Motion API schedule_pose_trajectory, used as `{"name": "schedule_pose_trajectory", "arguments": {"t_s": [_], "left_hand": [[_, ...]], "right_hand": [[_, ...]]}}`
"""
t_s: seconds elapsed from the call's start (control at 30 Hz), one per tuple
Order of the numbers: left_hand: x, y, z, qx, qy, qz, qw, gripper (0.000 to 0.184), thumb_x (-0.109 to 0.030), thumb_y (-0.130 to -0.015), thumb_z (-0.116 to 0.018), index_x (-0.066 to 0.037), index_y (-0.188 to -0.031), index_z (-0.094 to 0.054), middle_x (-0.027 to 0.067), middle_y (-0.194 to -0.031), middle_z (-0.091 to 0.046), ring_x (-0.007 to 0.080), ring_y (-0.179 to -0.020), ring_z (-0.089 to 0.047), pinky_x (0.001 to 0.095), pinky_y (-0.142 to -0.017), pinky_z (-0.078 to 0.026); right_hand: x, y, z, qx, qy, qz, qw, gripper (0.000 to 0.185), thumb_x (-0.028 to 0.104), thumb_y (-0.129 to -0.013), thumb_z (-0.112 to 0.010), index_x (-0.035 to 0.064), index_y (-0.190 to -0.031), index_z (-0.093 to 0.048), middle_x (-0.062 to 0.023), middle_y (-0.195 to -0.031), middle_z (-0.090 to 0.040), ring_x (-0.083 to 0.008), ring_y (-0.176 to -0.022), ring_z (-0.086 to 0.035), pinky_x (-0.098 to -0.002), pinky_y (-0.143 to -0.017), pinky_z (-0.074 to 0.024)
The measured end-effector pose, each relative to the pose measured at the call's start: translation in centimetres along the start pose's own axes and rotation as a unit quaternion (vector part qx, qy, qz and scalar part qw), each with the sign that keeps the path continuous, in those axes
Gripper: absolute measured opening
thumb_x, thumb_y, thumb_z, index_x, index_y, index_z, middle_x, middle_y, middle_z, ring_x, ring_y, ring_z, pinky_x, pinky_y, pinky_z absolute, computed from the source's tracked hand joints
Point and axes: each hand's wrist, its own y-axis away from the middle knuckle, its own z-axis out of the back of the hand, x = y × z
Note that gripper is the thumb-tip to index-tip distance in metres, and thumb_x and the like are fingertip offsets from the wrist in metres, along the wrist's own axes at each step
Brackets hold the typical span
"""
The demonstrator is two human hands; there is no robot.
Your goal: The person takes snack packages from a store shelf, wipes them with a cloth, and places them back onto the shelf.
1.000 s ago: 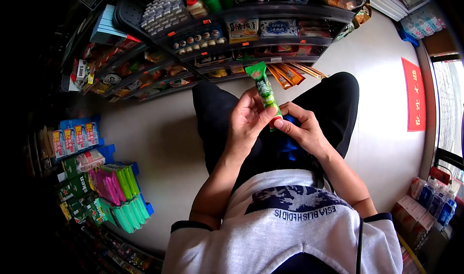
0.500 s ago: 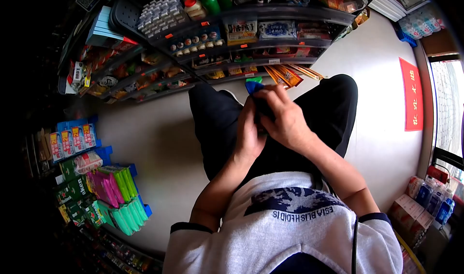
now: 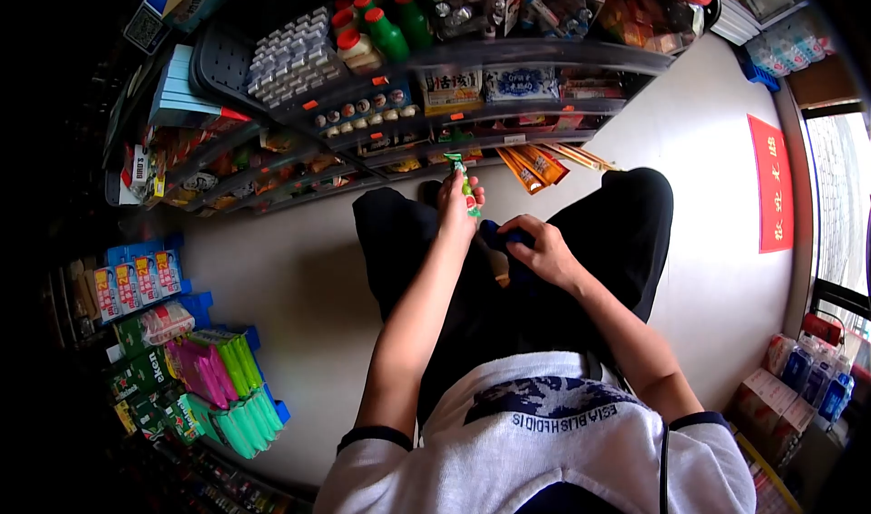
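My left hand (image 3: 456,204), raised near the lowest shelf, is closed around a small green packet (image 3: 471,196) with a red and white patch. Lower and to the right, my right hand (image 3: 547,251) has its fingers curled on a dark blue, cloth-like thing (image 3: 493,234); its exact kind is unclear against the black trousers. Just below that lies a tan strip with an orange end (image 3: 500,267), partly lost in shadow between my legs. Long orange snack packets (image 3: 533,167) stick out from the bottom shelf beyond my hands.
A tiered shelf (image 3: 562,106) of packaged snacks curves across the front, with red-lidded jars (image 3: 467,6) and green bottles (image 3: 386,33) on top. At left stand green and pink packs (image 3: 231,405). A red floor mat (image 3: 770,183) and bottled drinks (image 3: 803,369) are at right.
My hands, together before, have come apart. The left has moved up with the green packet now in plain view; the right has lowered slightly with the blue thing.
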Motion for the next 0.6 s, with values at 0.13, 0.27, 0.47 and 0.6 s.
{"name": "schedule_pose_trajectory", "arguments": {"t_s": [0.13, 0.27, 0.47, 0.6], "left_hand": [[1.3, -9.4, 0.3, -0.109, -0.197, -0.074, 0.972, 0.023, -0.013, -0.081, -0.064, -0.007, -0.100, -0.053, 0.0067, -0.086, -0.060, 0.0190, -0.066, -0.059, 0.0320, -0.055, -0.047], [0.0, -12.4, -2.5, -0.199, -0.493, -0.280, 0.800, 0.030, -0.004, -0.074, -0.058, -0.001, -0.103, -0.053, 0.0166, -0.091, -0.060, 0.0379, -0.088, -0.058, 0.0408, -0.080, -0.046], [3.5, -21.3, 1.5, -0.146, -0.648, -0.213, 0.716, 0.020, -0.015, -0.080, -0.052, -0.003, -0.092, -0.063, 0.0180, -0.093, -0.064, 0.0380, -0.090, -0.059, 0.0432, -0.081, -0.046], [1.9, -20.0, -0.7, -0.171, -0.698, -0.114, 0.686, 0.032, -0.028, -0.085, -0.050, -0.006, -0.104, -0.060, 0.0160, -0.104, -0.063, 0.0346, -0.100, -0.058, 0.0410, -0.085, -0.046]], "right_hand": [[-2.7, -0.7, 0.4, -0.050, -0.078, -0.141, 0.986, 0.025, 0.009, -0.079, -0.056, -0.0004, -0.102, -0.060, -0.0083, -0.085, -0.063, -0.0114, -0.076, -0.057, -0.0267, -0.070, -0.0476], [-4.2, 0.0, 0.9, -0.081, -0.107, -0.174, 0.976, 0.026, 0.008, -0.079, -0.057, -0.0011, -0.103, -0.059, -0.0060, -0.083, -0.061, -0.0102, -0.077, -0.054, -0.0247, -0.070, -0.0453], [-5.4, 0.7, 0.2, -0.093, -0.115, -0.210, 0.966, 0.026, 0.007, -0.078, -0.058, -0.0008, -0.103, -0.060, -0.0094, -0.085, -0.063, -0.0121, -0.076, -0.057, -0.0263, -0.069, -0.0464], [-5.0, 0.2, -0.1, -0.059, -0.072, -0.211, 0.973, 0.026, 0.010, -0.079, -0.060, 0.0020, -0.104, -0.060, -0.0101, -0.087, -0.062, -0.0123, -0.068, -0.055, -0.0271, -0.063, -0.0466]]}}
